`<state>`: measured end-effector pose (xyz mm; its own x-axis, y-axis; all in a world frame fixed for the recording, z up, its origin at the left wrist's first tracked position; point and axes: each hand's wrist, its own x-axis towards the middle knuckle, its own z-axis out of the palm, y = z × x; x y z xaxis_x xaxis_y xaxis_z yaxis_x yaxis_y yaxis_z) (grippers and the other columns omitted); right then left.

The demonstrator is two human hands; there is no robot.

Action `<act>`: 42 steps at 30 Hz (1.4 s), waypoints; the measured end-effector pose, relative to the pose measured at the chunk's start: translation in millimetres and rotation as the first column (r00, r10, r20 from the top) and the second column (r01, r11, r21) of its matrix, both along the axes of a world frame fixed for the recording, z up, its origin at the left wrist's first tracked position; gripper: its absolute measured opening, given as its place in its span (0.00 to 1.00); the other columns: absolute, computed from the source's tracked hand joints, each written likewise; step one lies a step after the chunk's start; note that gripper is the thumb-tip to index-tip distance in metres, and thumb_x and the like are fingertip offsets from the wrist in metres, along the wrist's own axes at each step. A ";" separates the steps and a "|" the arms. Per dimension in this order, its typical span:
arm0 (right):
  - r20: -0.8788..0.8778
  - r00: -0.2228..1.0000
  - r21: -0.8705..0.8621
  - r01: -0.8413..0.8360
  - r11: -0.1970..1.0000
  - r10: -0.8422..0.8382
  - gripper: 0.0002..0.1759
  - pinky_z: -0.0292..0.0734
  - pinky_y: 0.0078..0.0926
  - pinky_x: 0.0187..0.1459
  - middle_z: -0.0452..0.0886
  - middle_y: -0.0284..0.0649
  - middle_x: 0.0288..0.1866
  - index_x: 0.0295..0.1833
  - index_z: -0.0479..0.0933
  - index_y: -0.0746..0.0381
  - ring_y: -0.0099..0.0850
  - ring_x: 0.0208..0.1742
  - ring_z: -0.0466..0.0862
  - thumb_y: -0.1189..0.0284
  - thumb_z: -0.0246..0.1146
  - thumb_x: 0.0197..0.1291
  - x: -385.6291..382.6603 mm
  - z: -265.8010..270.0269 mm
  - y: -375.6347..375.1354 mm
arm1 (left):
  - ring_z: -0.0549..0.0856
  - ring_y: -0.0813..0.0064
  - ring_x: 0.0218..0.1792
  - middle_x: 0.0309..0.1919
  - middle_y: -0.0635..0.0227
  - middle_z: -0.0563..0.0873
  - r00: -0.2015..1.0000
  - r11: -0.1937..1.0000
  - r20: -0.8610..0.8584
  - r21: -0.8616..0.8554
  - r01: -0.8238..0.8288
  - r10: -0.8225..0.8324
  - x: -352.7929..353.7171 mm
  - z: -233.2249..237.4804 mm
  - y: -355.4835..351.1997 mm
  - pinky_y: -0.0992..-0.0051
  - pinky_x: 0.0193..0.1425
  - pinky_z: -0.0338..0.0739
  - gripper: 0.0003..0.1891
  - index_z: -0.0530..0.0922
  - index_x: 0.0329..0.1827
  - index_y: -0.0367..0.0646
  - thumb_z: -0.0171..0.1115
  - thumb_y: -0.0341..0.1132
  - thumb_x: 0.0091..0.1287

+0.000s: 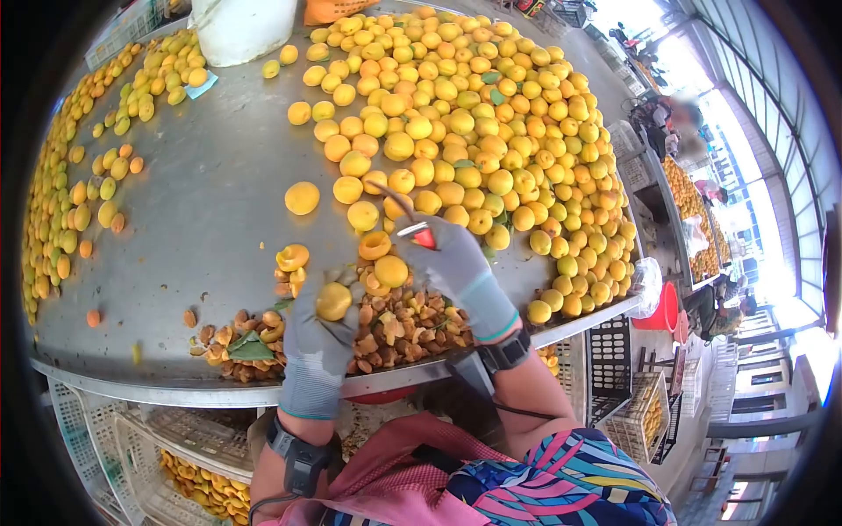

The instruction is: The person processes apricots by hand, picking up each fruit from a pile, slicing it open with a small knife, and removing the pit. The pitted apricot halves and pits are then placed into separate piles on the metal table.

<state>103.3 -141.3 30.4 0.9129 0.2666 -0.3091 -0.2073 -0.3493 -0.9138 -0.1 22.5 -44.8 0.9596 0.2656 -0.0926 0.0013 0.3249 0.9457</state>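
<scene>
My left hand, in a grey glove, is closed around a yellow apricot above the metal table's near edge. To its right, my gloved right hand grips a knife with a red handle; its thin curved blade points up and left, over the whole apricots. Between the hands lie a whole apricot and a cut-open one. Brown pits are heaped below them, and cut halves sit just above my left hand.
A large apricot pile covers the table's right side; greener fruit lines the left. A white bucket stands at the back. Crates of halves are below the metal edge. A red bucket stands right.
</scene>
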 end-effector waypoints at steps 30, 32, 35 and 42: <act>-0.242 0.915 -0.001 0.331 0.944 -0.322 0.17 0.72 0.17 0.22 0.81 0.35 0.26 0.45 0.77 0.65 0.22 0.21 0.79 0.61 0.63 0.63 -70.5 52.1 -107.1 | 0.77 0.70 0.45 0.44 0.64 0.77 0.978 0.586 -0.205 -0.797 -0.147 -0.033 25.6 25.5 32.0 0.74 0.49 0.76 0.14 0.75 0.47 0.36 0.57 0.40 0.70; -0.224 0.880 -0.076 0.413 0.908 -0.419 0.15 0.71 0.15 0.21 0.80 0.33 0.26 0.44 0.78 0.66 0.20 0.20 0.78 0.63 0.63 0.63 -94.8 58.7 -152.0 | 0.77 0.70 0.46 0.45 0.63 0.77 0.979 0.606 -0.201 -0.784 -0.136 -0.041 27.4 22.0 32.9 0.76 0.49 0.75 0.14 0.75 0.47 0.36 0.56 0.39 0.71; -0.172 0.817 -0.403 0.451 0.796 -0.550 0.15 0.69 0.13 0.20 0.78 0.30 0.27 0.48 0.78 0.67 0.16 0.19 0.75 0.67 0.63 0.63 -125.9 71.7 -205.3 | 0.78 0.69 0.46 0.46 0.62 0.79 0.971 0.630 -0.237 -0.759 -0.164 -0.033 28.5 26.6 26.6 0.74 0.50 0.75 0.14 0.76 0.48 0.36 0.57 0.39 0.70; -0.002 0.887 -0.335 0.434 0.836 -0.462 0.16 0.64 0.11 0.19 0.77 0.28 0.23 0.49 0.79 0.66 0.15 0.18 0.73 0.67 0.65 0.60 -97.1 78.2 -170.1 | 0.78 0.68 0.47 0.48 0.61 0.79 0.980 0.620 -0.195 -0.775 -0.123 -0.050 28.3 19.8 24.1 0.70 0.52 0.76 0.14 0.76 0.49 0.36 0.57 0.38 0.70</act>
